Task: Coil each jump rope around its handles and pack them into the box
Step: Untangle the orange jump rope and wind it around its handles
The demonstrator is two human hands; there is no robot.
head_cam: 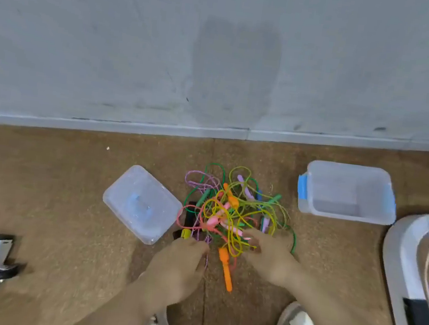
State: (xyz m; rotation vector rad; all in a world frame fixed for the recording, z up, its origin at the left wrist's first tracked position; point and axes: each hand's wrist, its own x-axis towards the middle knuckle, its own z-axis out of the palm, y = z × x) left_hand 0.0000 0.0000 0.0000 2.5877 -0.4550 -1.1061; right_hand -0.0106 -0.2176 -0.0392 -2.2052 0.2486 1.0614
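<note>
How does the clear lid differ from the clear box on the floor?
The lid lies left of the rope pile, the box right of it. The lid is flat and turned askew; the box is deep and sits nearly square to the wall. Both are clear plastic with blue parts.

Tangled jump ropes, open box, lid apart

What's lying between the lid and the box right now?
The tangled jump ropes lie on the floor between the lid and the box, with a strip of bare floor just before the box. The head view shows it.
</note>
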